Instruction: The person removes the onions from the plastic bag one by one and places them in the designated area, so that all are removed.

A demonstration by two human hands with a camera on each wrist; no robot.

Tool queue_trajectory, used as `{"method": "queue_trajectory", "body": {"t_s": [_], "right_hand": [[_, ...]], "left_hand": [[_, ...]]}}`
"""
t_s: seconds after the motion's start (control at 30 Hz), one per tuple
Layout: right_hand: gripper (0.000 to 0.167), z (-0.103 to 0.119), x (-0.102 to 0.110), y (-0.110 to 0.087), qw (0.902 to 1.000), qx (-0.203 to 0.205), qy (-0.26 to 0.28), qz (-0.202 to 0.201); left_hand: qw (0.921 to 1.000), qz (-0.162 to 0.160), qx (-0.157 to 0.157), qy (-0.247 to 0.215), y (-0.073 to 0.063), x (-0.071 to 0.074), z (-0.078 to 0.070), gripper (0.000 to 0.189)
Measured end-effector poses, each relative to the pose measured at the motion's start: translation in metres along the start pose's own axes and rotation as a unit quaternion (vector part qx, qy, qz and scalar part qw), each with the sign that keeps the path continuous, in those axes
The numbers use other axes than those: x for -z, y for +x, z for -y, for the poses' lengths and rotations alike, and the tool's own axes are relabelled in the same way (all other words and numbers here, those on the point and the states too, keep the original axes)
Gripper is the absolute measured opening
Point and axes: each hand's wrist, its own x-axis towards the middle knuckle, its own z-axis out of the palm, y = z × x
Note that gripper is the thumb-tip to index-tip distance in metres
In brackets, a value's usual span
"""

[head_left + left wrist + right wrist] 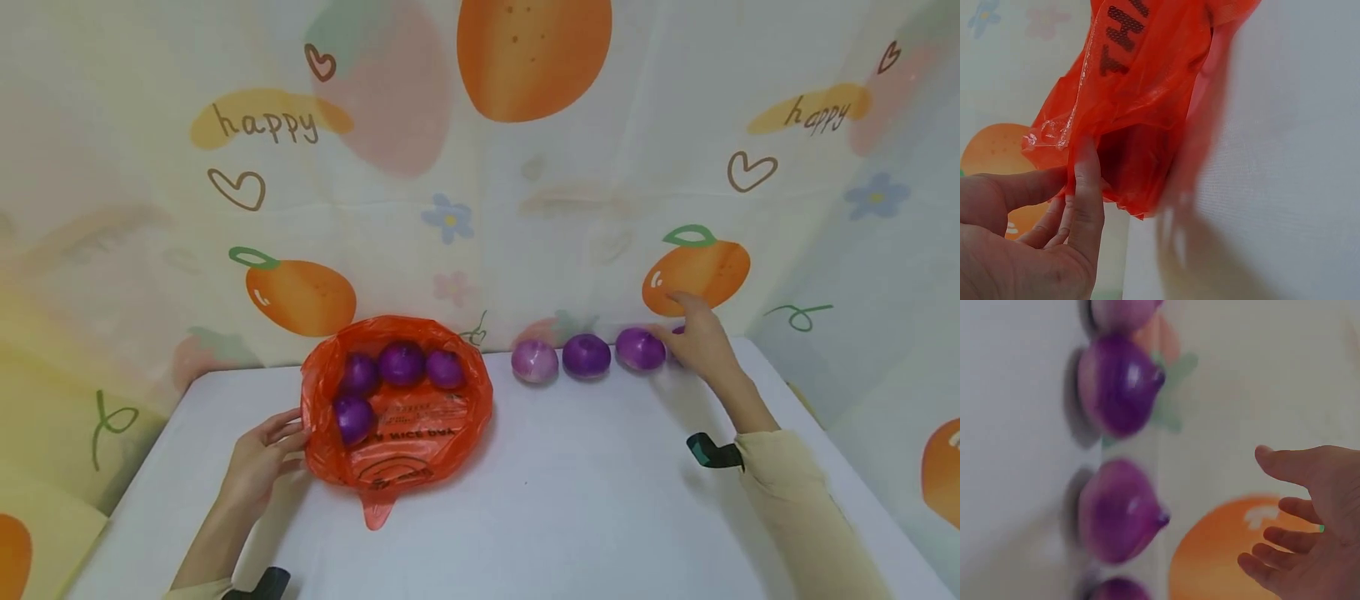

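A red plastic bag [408,462] lies on the table with its mouth wide, holding several purple onions [402,363]. My left hand [258,458] is at its left side; in the left wrist view, thumb and fingers [1088,194] pinch the bag's edge. More onions stand in a row at the back right: a pale one [535,362], a dark one [587,357], a purple one [641,349] and another largely hidden behind my right hand [705,337]. That hand hovers by the row's right end, fingers spread and holding nothing, as the right wrist view shows.
The white table [570,492] ends at the back against a printed fabric backdrop [525,233] with fruit, hearts and flowers. The onion row stands close to this backdrop. Dark straps [712,451] sit at the wrists.
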Motion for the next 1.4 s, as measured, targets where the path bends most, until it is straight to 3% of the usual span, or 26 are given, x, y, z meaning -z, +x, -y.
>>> {"method": "queue_trajectory", "body": {"t_s": [0.2,0.33,0.57,0.77,1.1,1.4], "right_hand": [[0.055,0.052,-0.024,0.003,0.9913,0.121,-0.030,-0.042],[0.052,0.086,-0.040,0.001,0.9863,0.161,-0.014,-0.035],[0.050,0.134,-0.064,-0.001,0.9869,0.157,0.037,-0.005],[0.048,0.169,-0.089,-0.001,0.9762,0.198,0.089,0.002],[0.049,0.192,-0.114,-0.003,0.9715,0.208,0.108,0.033],[0.060,0.226,-0.161,-0.024,0.9612,0.207,0.134,0.123]], "left_hand": [[0.9999,-0.007,0.007,-0.005,-0.001,0.000,0.001,0.055],[0.9999,-0.008,0.001,-0.011,-0.003,0.000,0.002,0.054],[0.9999,-0.004,-0.002,-0.011,-0.003,-0.001,0.001,0.055],[0.9999,-0.007,0.011,-0.005,-0.003,-0.001,0.000,0.055],[0.9999,-0.003,-0.010,-0.012,-0.002,-0.005,-0.002,0.052],[1.0000,-0.005,0.005,-0.002,-0.003,0.000,-0.002,0.054]]}}
